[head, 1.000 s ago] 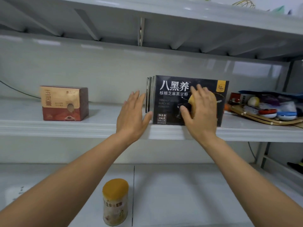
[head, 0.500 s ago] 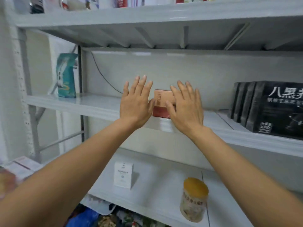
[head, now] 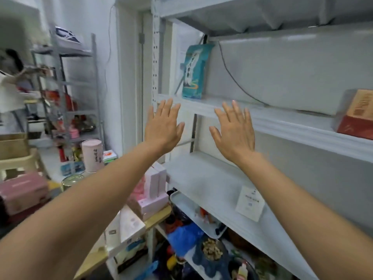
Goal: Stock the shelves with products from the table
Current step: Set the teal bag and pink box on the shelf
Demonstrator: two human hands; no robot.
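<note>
Both my hands are raised in the air in front of the white shelving, fingers spread, holding nothing. My left hand [head: 163, 124] hovers before the shelf's left upright, my right hand [head: 235, 130] before the edge of the middle shelf [head: 282, 126]. On that shelf stand a teal pouch [head: 194, 71] at the left end and a red-and-tan box [head: 357, 112] at the far right. Below left, the wooden table [head: 159, 217] carries pink boxes [head: 153, 188], white boxes [head: 126, 229], a pale pink canister [head: 92, 155] and a tin [head: 71, 180].
A small white box [head: 250, 203] stands on the lower shelf [head: 201, 178]. Under it lie a white tray [head: 189, 209], a blue bag [head: 182, 237] and a bowl of nuts [head: 212, 249]. A grey metal rack [head: 64, 87] full of items stands at the back left beside a beige stool [head: 18, 160].
My view has swung left, from the black boxes past the red-and-tan box toward the table. Both hands left the black box and now hang open in the air.
</note>
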